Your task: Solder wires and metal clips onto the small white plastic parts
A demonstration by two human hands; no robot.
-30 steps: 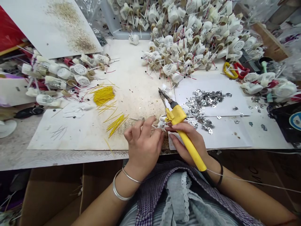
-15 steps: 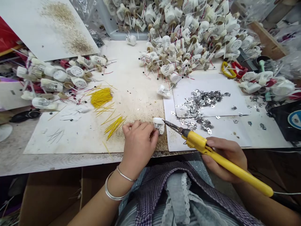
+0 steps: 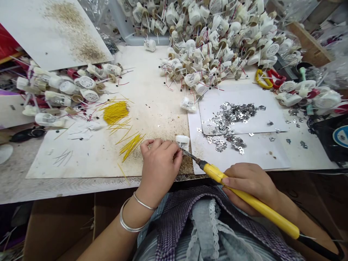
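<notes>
My right hand (image 3: 247, 185) is wrapped round the yellow handle of a soldering iron (image 3: 217, 173). The iron's dark tip points left and meets the lower part of a small white plastic assembly (image 3: 182, 140) near the table's front edge. Close against that assembly, my left hand (image 3: 161, 159) has its thumb and fingers pinched together and steadies it. My fingers cover its left side, so any small part or wire between them is hidden. Yellow wires (image 3: 132, 146) lie just left of this hand.
A bigger bundle of yellow wires (image 3: 116, 112) lies farther back. Small metal pieces (image 3: 236, 114) are spread over white sheets at right. White assemblies with thin wires (image 3: 206, 54) are heaped at the back, others (image 3: 67, 87) at left. Yellow-handled (image 3: 263, 79) and red-handled tools sit at back right.
The soldering iron has moved left and down, its tip going from the top of the white assembly to its lower part. My left hand has stayed nearly still.
</notes>
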